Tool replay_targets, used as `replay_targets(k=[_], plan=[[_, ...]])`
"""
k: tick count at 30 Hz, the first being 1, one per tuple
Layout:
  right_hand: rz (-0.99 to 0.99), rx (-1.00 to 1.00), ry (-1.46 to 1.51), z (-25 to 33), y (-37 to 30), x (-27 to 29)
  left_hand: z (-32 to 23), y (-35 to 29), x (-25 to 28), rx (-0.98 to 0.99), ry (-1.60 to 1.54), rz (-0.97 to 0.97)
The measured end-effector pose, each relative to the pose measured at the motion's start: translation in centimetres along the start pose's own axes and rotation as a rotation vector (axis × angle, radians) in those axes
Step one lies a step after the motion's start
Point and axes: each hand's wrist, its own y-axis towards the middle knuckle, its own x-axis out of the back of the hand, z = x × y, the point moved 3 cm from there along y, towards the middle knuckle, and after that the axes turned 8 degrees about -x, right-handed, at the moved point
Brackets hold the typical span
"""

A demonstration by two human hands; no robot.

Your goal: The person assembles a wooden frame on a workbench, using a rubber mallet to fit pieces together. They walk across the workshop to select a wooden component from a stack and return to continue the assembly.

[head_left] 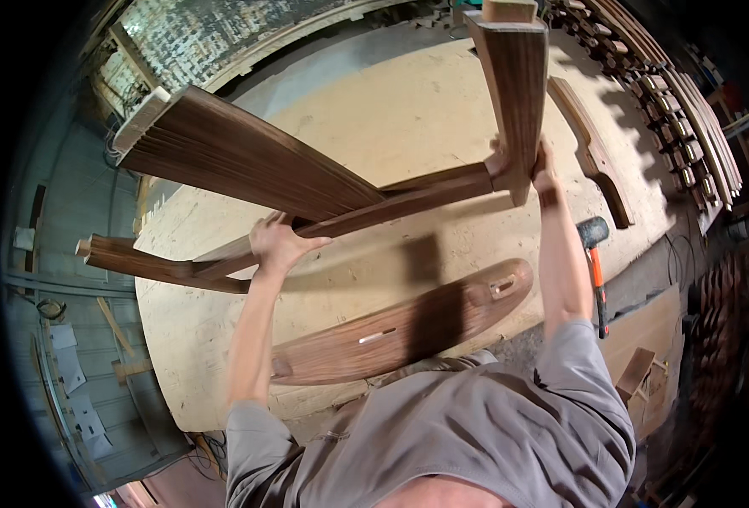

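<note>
Wooden frame (425,196) against the fingers (271,223)

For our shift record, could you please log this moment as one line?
Left hand: holding wooden furniture frame near its panel; right hand: holding its post; slotted wooden board: on worktable; rubber mallet: at worktable's right edge

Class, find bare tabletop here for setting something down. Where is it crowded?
Bare: the far stretch of the table, between the wide panel and the upright post; also a strip, partly in shadow, between the long rail and the curved board. Crowded: the far right, with stacked wooden pieces.
</note>
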Motion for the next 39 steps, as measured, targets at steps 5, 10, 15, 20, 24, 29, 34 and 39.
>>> replay_targets(k=[5,10,15,20,24,29,34,39], plan=[[-0.045,-0.071,-0.008,-2.4,1.0,3.5,-0.4,-0.3,0.3,0.011,0.143,-0.011],[-0.398,0.113,-0.286,-2.0,-1.4,2.0,0.0,-1.9,0.2,0.06,0.077,-0.034],[-0.509,-0.329,-0.604,2.6,-7.6,-3.4,1.8,-6.9,2.2,-0.181,-0.177,-0.561],[-0.237,-0.514,-0.286,2.3,-9.6,1.0,11.0,-20.1,-0.9,0.723,-0.849,-0.928],[0.175,-0.506,-0.497,4.1,-11.4,-4.2,16.4,-27.3,-0.6,1.101,-1.76,-1.131],[0.111,-0.738,0.278,4.0,-11.4,1.4,17.5,-25.4,3.1,0.884,-2.281,-0.892],[0.025,-0.641,0.213,3.5,-14.0,-2.3,17.8,-28.4,3.6,0.575,-2.13,-0.884],[-0.084,-0.602,-0.264,3.9,-14.1,-5.5,20.8,-30.9,-1.1,0.285,-2.451,-0.635]])
